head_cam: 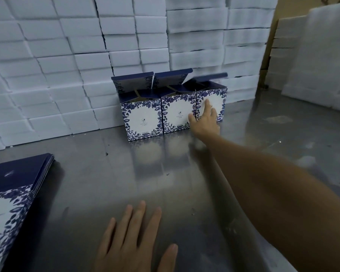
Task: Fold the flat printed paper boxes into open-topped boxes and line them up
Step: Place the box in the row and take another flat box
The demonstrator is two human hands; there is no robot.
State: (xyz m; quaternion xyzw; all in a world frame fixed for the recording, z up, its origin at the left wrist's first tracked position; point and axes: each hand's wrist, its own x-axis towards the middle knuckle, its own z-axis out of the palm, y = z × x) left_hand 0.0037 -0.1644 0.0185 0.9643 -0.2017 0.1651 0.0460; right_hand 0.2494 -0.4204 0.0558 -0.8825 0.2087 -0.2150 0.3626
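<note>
From the head view I see my right arm stretched far forward across the metal table (185, 173), the forearm running diagonally up from the lower right corner. The right hand (205, 119) reaches the row of folded boxes, its fingers straight and spread against the front of the right box (214, 101); the thumb lies over the seam where that one meets the middle box (176, 114). I cannot tell how firmly it presses. The left box (140, 118) stands touching the middle one, so all three sit side by side, tops open, flaps raised toward the stacked white foam blocks (67, 65) behind them. My left hand (133, 238) lies flat on the table near the bottom edge, palm down, fingers straight and fanned, holding nothing. The stack of flat printed boxes (14, 195) rests at the far left, well apart from both hands.
</note>
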